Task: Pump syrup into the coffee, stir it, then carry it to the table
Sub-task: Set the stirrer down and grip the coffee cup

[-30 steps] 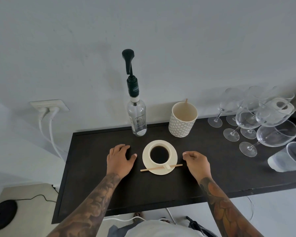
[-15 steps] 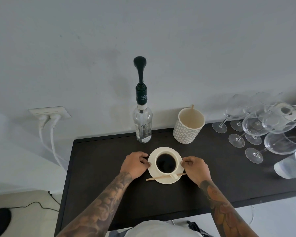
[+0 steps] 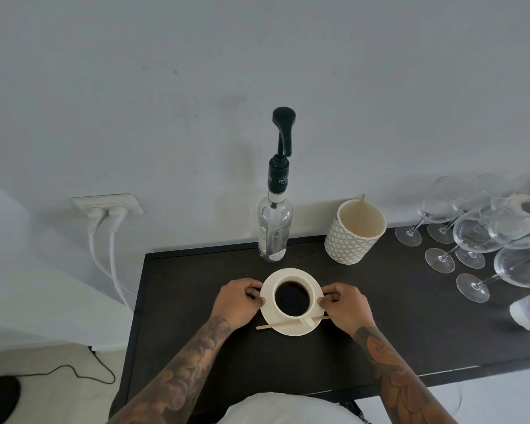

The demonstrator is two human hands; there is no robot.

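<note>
At frame centre, my left hand [image 3: 237, 302] and right hand [image 3: 346, 307] pinch opposite edges of the saucer [image 3: 291, 328] under the coffee cup [image 3: 292, 296].

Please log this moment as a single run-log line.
left hand: grips round cream saucer rim | right hand: grips opposite rim | white cup of black coffee: on saucer | thin wooden stir stick: across saucer
</note>
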